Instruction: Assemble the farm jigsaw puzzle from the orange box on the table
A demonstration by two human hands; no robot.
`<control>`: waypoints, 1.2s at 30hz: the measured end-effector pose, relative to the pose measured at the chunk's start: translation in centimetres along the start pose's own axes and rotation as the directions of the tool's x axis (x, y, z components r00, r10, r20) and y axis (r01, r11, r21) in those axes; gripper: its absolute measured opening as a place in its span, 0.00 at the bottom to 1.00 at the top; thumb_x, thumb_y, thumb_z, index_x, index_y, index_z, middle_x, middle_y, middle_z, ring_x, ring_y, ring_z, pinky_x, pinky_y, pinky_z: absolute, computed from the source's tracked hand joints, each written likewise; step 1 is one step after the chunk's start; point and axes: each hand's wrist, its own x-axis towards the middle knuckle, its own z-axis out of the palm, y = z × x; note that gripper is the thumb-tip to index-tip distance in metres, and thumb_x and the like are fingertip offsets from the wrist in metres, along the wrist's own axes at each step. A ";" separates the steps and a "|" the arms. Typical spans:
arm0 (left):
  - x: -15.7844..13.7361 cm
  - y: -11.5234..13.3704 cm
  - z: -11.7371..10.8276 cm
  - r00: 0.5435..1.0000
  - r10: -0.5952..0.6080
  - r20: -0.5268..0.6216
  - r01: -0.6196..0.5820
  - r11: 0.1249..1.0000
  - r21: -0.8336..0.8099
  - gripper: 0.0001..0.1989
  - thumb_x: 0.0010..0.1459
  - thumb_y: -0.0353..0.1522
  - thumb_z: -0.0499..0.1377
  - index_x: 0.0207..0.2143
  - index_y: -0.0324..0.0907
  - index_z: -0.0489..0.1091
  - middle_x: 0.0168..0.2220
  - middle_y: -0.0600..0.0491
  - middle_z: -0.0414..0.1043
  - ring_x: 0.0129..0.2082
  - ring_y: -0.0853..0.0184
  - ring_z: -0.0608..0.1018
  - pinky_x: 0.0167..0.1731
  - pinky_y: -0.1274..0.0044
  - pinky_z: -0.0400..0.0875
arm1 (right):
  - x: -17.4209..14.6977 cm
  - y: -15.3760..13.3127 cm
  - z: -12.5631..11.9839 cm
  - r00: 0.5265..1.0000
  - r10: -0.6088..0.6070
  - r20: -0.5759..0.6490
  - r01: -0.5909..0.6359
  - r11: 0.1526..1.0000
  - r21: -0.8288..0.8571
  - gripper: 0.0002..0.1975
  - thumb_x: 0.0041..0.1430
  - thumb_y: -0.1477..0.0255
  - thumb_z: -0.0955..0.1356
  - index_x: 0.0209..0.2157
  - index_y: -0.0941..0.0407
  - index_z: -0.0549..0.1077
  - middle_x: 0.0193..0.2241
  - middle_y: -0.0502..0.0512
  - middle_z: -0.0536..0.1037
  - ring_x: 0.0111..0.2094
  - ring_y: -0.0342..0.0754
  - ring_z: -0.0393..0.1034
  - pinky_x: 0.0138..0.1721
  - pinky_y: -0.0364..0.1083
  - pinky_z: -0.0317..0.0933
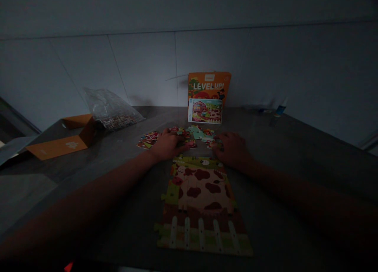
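Observation:
In dim light, my left hand [169, 144] lies over the left part of a pile of loose puzzle pieces [197, 132], thumb apart from the fingers. At the pile's right edge is my right hand [233, 148], its fingers spread against the nearest pieces. I see neither hand gripping a piece, though some fingertips are hard to make out. Nearer to me, between my forearms, a joined puzzle section [203, 205] lies flat. It pictures a spotted cow above a white fence, with knobs sticking out along its left side.
Behind the pile, a small farm picture card [206, 111] leans on an orange "LEVEL UP!" box [209, 82] near the wall. To the left are a clear plastic bag [112, 110] with small bits inside and an open orange box part [62, 144]. A small bottle [280, 108] stands far right.

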 end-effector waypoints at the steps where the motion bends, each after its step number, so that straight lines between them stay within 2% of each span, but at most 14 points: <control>1: 0.1 0.0 0.0 1.000 -0.013 0.002 0.013 1.000 -0.011 0.22 0.60 0.50 0.54 0.37 0.43 0.77 0.34 0.48 0.76 0.39 0.59 0.75 0.50 0.65 0.59 | 0.0 0.0 0.1 1.000 -0.006 -0.012 0.007 1.000 0.011 0.17 0.58 0.64 0.65 0.46 0.58 0.75 0.46 0.65 0.74 0.49 0.61 0.66 0.50 0.57 0.57; 6: 0.3 0.2 -0.1 0.996 -0.074 0.048 0.077 0.996 -0.047 0.23 0.57 0.51 0.57 0.32 0.40 0.73 0.32 0.48 0.74 0.37 0.58 0.74 0.49 0.63 0.60 | 0.2 0.3 0.2 0.990 -0.100 -0.095 0.109 0.989 0.097 0.15 0.55 0.66 0.67 0.43 0.57 0.76 0.45 0.64 0.75 0.48 0.60 0.68 0.50 0.58 0.58; 9: 0.2 0.8 -0.4 0.991 -0.126 -0.038 0.119 0.982 -0.147 0.19 0.52 0.46 0.64 0.36 0.39 0.70 0.35 0.48 0.72 0.38 0.58 0.73 0.44 0.66 0.65 | 0.3 0.3 0.1 0.968 -0.197 -0.157 0.226 0.954 0.197 0.15 0.55 0.67 0.68 0.44 0.57 0.75 0.44 0.63 0.77 0.47 0.59 0.69 0.50 0.56 0.60; 13: -0.3 2.3 -0.9 0.981 -0.045 -0.189 -0.032 0.922 -0.386 0.07 0.58 0.35 0.61 0.36 0.41 0.68 0.35 0.51 0.71 0.37 0.63 0.74 0.40 0.72 0.68 | 0.1 -0.1 0.0 0.904 -0.386 -0.182 0.425 0.850 0.312 0.16 0.57 0.62 0.69 0.42 0.57 0.75 0.39 0.61 0.78 0.42 0.56 0.71 0.45 0.53 0.62; 17: -0.8 3.7 -1.4 0.960 0.019 -0.278 -0.164 0.844 -0.511 0.06 0.59 0.33 0.60 0.37 0.41 0.68 0.36 0.52 0.73 0.38 0.65 0.75 0.42 0.72 0.70 | -0.1 -0.3 -0.1 0.833 -0.509 -0.218 0.554 0.763 0.333 0.13 0.61 0.62 0.67 0.31 0.57 0.73 0.30 0.57 0.77 0.35 0.51 0.70 0.40 0.50 0.59; 21: -1.1 4.4 -1.8 0.968 0.129 -0.216 -0.223 0.836 -0.502 0.16 0.60 0.33 0.59 0.51 0.42 0.67 0.42 0.49 0.75 0.47 0.61 0.75 0.49 0.68 0.69 | -0.1 -0.4 -0.5 0.816 -0.489 -0.308 0.576 0.728 0.371 0.12 0.64 0.67 0.63 0.28 0.56 0.70 0.27 0.54 0.74 0.31 0.48 0.68 0.37 0.48 0.58; 23: -1.2 4.7 -2.0 0.965 0.203 -0.168 -0.260 0.834 -0.486 0.21 0.60 0.33 0.59 0.56 0.44 0.64 0.49 0.48 0.73 0.53 0.59 0.72 0.54 0.65 0.65 | -0.1 -0.4 -0.7 0.837 -0.444 -0.320 0.545 0.737 0.401 0.12 0.65 0.67 0.62 0.29 0.56 0.69 0.27 0.53 0.74 0.31 0.47 0.67 0.37 0.48 0.57; 25: -1.3 5.1 -2.1 0.961 0.247 -0.127 -0.277 0.824 -0.494 0.22 0.60 0.33 0.60 0.56 0.45 0.64 0.53 0.48 0.71 0.55 0.59 0.71 0.57 0.65 0.64 | -0.1 -0.5 -0.9 0.863 -0.406 -0.299 0.502 0.754 0.425 0.13 0.65 0.65 0.62 0.28 0.55 0.69 0.26 0.53 0.73 0.31 0.47 0.67 0.37 0.47 0.57; 28: -1.3 5.4 -2.0 0.976 0.194 -0.094 -0.214 0.806 -0.553 0.18 0.57 0.32 0.62 0.51 0.45 0.66 0.51 0.48 0.72 0.52 0.60 0.73 0.53 0.67 0.68 | -0.3 -0.6 -1.1 0.878 -0.407 -0.251 0.478 0.760 0.441 0.15 0.64 0.62 0.62 0.27 0.55 0.69 0.26 0.52 0.73 0.30 0.47 0.67 0.37 0.48 0.58; 31: -1.2 5.2 -1.6 0.992 0.055 -0.113 -0.115 0.769 -0.629 0.16 0.56 0.33 0.63 0.46 0.44 0.65 0.47 0.49 0.73 0.44 0.62 0.77 0.45 0.70 0.73 | -0.5 -0.7 -1.2 0.844 -0.496 -0.206 0.531 0.715 0.455 0.12 0.62 0.61 0.64 0.31 0.55 0.71 0.29 0.54 0.76 0.33 0.48 0.69 0.39 0.48 0.60; 33: -1.2 5.0 -1.5 0.989 0.024 -0.147 -0.113 0.757 -0.643 0.15 0.56 0.35 0.63 0.45 0.43 0.65 0.47 0.49 0.73 0.42 0.63 0.77 0.43 0.71 0.73 | -0.6 -0.8 -1.2 0.829 -0.525 -0.194 0.548 0.693 0.467 0.11 0.62 0.63 0.63 0.33 0.55 0.71 0.31 0.55 0.76 0.34 0.48 0.69 0.39 0.48 0.61; 36: -1.2 4.8 -1.5 0.979 0.041 -0.199 -0.155 0.783 -0.602 0.16 0.57 0.36 0.62 0.45 0.42 0.64 0.46 0.49 0.73 0.45 0.62 0.76 0.46 0.71 0.72 | -0.6 -0.7 -1.3 0.869 -0.433 -0.241 0.495 0.736 0.461 0.12 0.63 0.65 0.62 0.29 0.56 0.69 0.27 0.54 0.73 0.30 0.47 0.67 0.35 0.47 0.60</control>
